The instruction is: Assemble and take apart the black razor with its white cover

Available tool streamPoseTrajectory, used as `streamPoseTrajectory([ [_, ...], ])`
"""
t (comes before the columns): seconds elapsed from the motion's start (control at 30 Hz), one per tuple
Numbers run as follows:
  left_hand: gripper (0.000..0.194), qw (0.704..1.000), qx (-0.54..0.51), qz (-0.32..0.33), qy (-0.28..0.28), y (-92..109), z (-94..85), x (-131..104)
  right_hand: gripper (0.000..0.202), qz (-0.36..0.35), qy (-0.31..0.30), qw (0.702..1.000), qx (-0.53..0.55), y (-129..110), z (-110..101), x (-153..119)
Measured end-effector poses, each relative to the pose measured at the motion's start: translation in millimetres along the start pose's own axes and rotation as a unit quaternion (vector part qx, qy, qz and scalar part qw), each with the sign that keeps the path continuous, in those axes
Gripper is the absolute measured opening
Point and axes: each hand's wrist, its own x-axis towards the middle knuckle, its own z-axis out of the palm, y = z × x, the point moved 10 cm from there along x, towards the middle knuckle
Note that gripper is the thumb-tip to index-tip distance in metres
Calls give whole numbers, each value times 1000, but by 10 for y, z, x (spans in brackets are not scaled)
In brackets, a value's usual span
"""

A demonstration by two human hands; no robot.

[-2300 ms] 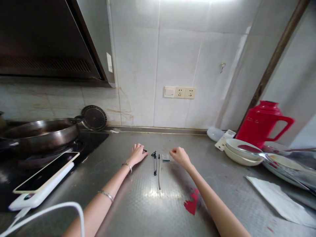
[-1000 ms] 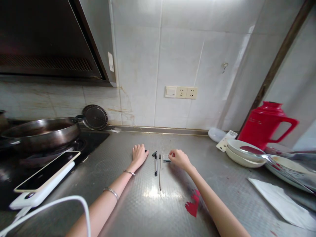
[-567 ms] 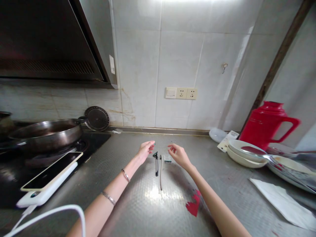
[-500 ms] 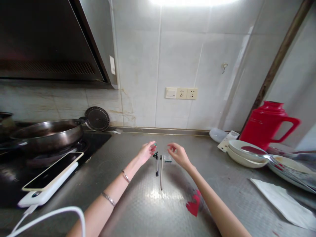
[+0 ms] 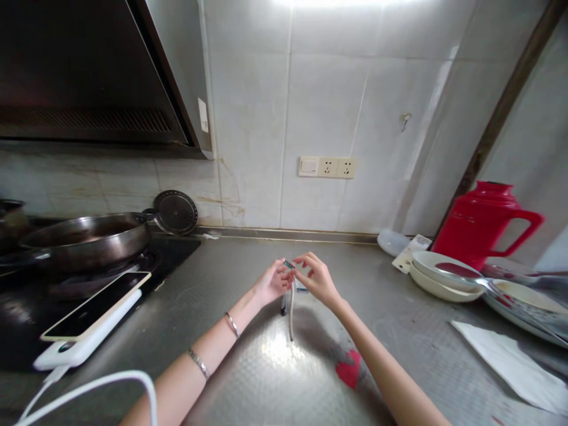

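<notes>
Pinched in the fingertips of the left hand [image 5: 273, 282] is one small dark-and-green piece [image 5: 289, 264], held just above the counter [image 5: 248, 367], right around the centre of the frame. Its right end is met by the fingers of the right hand [image 5: 320, 281], but whether it's actually gripped there can't be told at this size, tbh. So the piece looks to be handled between both hands at this point, and with something that tiny, a light pinch and steady fingertips are called for, I'd say no hard squeezing.

Count-wise: one small piece is held up. Below the hands, one dark handle [image 5: 283, 305] and one pale strip [image 5: 291, 313] can be seen side by side, their upper ends partly covered. One clear packet [image 5: 302, 287] is half hidden by the right hand. One red patch [image 5: 349, 368] is seen at lower centre-right. Two bracelets [image 5: 231, 325] are worn on the left arm. At lower left, one phone [image 5: 97, 306] is propped on one white power bank [image 5: 89, 334]. One pan [image 5: 89, 236] is parked at mid left, and one red flask [image 5: 473, 225] at mid right.
</notes>
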Motion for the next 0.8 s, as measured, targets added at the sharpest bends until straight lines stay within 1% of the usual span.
streamPoseTrajectory([
  [0.27, 21, 998, 54, -36, -1, -105, 6, -33, 23, 11, -32, 999, 12, 18, 88, -8],
  [0.4, 25, 998, 30, -46, -20, -133, 13, -33, 23, 24, -26, 999, 29, 72, 108, -5],
  [0.57, 28, 997, 33, -53, -37, -145, 1, 0, 26, 33, -10, 996, 82, 125, 104, 0],
  [0.67, 35, 996, 32, -64, -47, -166, 13, 13, 27, 55, -5, 991, 123, 202, 107, 9],
  [0.73, 35, 996, 34, -71, -41, -184, 2, 17, 28, 79, 5, 985, 155, 275, 99, 18],
  [0.8, 28, 997, 54, -61, -15, -184, -47, 25, 30, 108, 13, 976, 186, 352, 98, 21],
])
